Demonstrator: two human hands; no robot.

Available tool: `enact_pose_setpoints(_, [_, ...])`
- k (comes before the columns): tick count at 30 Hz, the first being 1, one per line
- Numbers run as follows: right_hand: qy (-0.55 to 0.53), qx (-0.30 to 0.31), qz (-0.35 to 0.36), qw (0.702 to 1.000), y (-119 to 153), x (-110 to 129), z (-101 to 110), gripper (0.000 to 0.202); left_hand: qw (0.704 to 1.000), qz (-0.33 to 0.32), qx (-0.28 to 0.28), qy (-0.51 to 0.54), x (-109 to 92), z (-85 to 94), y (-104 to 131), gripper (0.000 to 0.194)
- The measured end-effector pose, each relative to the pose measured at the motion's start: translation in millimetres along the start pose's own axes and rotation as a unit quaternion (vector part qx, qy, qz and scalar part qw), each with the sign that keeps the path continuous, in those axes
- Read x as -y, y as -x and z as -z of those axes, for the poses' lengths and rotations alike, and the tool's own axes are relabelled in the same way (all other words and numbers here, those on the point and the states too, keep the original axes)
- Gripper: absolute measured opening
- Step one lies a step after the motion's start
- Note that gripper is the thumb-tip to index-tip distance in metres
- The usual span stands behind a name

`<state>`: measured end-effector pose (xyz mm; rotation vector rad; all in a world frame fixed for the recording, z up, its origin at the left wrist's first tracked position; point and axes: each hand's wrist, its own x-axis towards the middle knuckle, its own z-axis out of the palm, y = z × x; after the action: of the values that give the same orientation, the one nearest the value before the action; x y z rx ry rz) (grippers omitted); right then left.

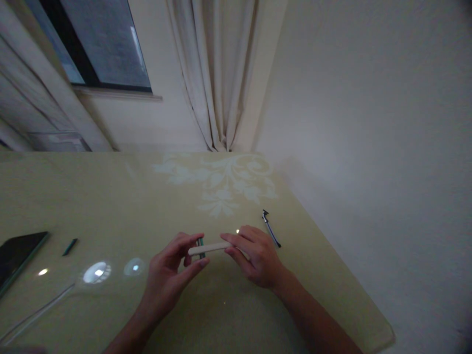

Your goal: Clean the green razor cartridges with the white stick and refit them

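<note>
My left hand (171, 265) pinches a small dark green razor head (201, 242) by its ends, between thumb and fingers. In my right hand (258, 253) is a slim, pale toothbrush (212, 248), held between thumb and fingers and pointing left. Its rounded head lies across the razor head, overlapping it in this view; whether the bristles touch the blades I cannot tell. Beyond my right hand, a razor handle (271, 228) without a blade head lies on the table (236, 314).
A dark tablet or phone (22, 253) lies at the left edge, with a small dark green piece (70, 247) beside it. A white cable (40, 310) crosses the front left. Behind the table hangs a curtain (217, 73); a wall (376, 128) runs along the right.
</note>
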<state>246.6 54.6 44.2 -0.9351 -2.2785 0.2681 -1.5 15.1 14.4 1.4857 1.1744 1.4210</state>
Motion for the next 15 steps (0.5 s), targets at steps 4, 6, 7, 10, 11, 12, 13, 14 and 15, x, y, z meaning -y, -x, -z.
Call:
enact_pose_setpoints(4, [0.006,-0.017,-0.024,1.0,0.0,-3.1,1.4,0.043,1.0,-0.007,-0.004,0.0,0.5,0.9,0.2,0.039])
enact_pose_setpoints(6, [0.009,-0.004,-0.015,1.0,0.3,-3.4,0.7,0.042,1.0,-0.003,-0.003,-0.006,2.3,0.7,0.2,0.039])
enact_pose_setpoints(7, [0.009,0.006,-0.006,1.0,0.4,-3.0,0.1,0.042,1.0,0.001,-0.002,-0.009,3.4,0.3,0.1,0.039])
enact_pose_setpoints(10, [0.021,0.015,0.015,1.0,0.8,-2.1,-0.1,0.042,1.0,0.011,-0.001,-0.011,6.0,-0.6,-0.4,0.039])
enact_pose_setpoints(11, [0.027,0.009,0.014,1.0,0.7,-2.6,0.6,0.043,1.0,0.013,-0.001,-0.01,6.2,-0.6,-0.6,0.038])
enact_pose_setpoints(12, [0.032,-0.002,0.011,0.999,0.6,-3.5,1.7,0.043,1.0,0.014,-0.001,-0.009,6.0,-0.4,-0.7,0.038])
enact_pose_setpoints(13, [0.035,-0.012,0.007,0.999,0.4,-4.5,2.7,0.043,1.0,0.014,-0.001,-0.008,5.6,0.1,-0.8,0.038])
enact_pose_setpoints(14, [0.037,-0.018,0.004,0.999,0.1,-5.4,3.4,0.044,1.0,0.014,-0.003,-0.007,5.2,0.5,-0.8,0.039])
enact_pose_setpoints(15, [0.038,-0.019,0.003,0.999,-0.1,-5.9,3.6,0.044,1.0,0.013,-0.005,-0.006,4.8,1.0,-0.9,0.039])
